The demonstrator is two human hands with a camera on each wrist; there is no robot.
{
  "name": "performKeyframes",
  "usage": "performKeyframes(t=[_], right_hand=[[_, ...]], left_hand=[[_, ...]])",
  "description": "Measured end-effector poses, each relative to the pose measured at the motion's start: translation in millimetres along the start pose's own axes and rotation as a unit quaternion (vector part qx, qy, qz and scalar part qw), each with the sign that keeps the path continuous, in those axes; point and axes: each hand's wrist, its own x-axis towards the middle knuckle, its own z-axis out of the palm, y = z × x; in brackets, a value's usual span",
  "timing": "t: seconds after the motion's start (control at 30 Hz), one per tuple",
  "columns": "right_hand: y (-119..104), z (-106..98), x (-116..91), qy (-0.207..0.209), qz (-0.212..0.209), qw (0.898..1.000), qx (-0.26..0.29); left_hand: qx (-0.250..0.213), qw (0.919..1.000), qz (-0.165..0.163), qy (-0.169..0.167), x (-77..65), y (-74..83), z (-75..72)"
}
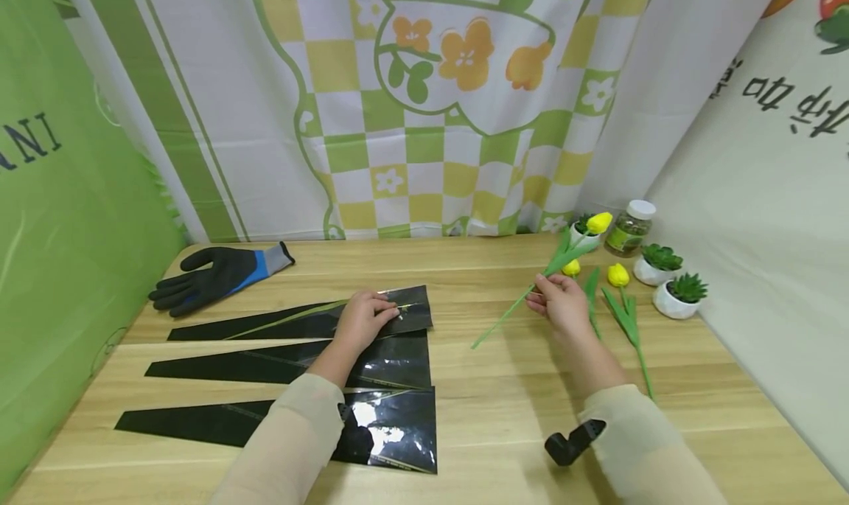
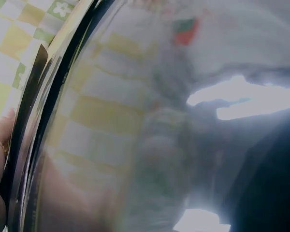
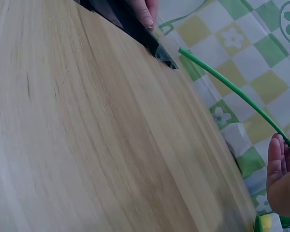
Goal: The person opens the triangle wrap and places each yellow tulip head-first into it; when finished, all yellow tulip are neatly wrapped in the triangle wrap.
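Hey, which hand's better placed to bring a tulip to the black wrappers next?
Probably the right hand: it holds a tulip, stem end toward the black wrappers, while the left hand touches the farthest wrapper.

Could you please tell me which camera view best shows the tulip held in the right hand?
The head view: it shows the tulip from yellow bloom to stem tip. The right wrist view clearly shows only its lower stem; I cannot make it out in the left wrist view.
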Motion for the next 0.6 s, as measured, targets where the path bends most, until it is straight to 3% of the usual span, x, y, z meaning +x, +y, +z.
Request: performKeyframes(t=[0.17,0.43,0.6], right_hand=[[5.3,8.7,4.3,0.029,-0.008,0.999,0.040],[15.1,24.3,12.2,0.089,-0.021,0.993,0.074],[25.6,40.5,14.2,0.092,-0.020,0.992,0.087]], left_hand=[[-0.017,0.9995,0.010,0.024,0.7,2.6,-2.6],[-0.038,0.9983,-0.008,0.043,-1.8,7.8,-6.1],[-0.056,0.9967,-0.015,0.058,-4.7,7.2,-4.5]])
